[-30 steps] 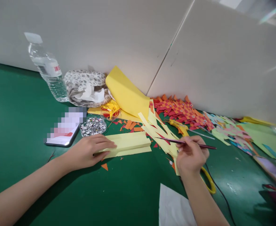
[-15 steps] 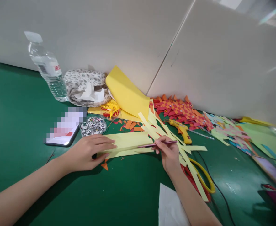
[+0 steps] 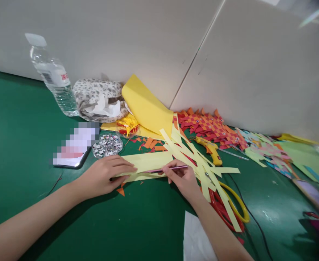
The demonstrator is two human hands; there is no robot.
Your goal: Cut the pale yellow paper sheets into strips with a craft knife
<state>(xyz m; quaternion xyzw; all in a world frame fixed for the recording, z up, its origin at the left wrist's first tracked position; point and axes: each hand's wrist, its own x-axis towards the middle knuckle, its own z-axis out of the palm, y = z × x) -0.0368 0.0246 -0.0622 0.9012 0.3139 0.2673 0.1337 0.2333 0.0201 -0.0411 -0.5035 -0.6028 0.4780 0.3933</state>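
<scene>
My left hand [image 3: 105, 175] lies flat, fingers together, pressing down the left end of a folded pale yellow paper [image 3: 148, 162] on the green table [image 3: 20, 130]. My right hand [image 3: 182, 177] pinches a thin dark red pen-like stick [image 3: 165, 169], whose tip rests on the yellow paper near its lower edge. Just right of that hand lies a heap of pale yellow paper strips [image 3: 200, 163], partly covering yellow-handled scissors [image 3: 237, 208] and red loops.
A water bottle [image 3: 53, 79], a patterned cloth pouch [image 3: 99, 98], a yellow sheet [image 3: 145, 108], a phone [image 3: 75, 146] and a dish of googly eyes [image 3: 107, 145] stand behind. Woven red-orange paper fish [image 3: 211, 127], a yellow glue gun [image 3: 210, 148] and white paper [image 3: 197, 239] lie nearby.
My right hand carried the stick leftward from above the strip pile down onto the folded yellow paper. The left hand stayed pressed on the paper.
</scene>
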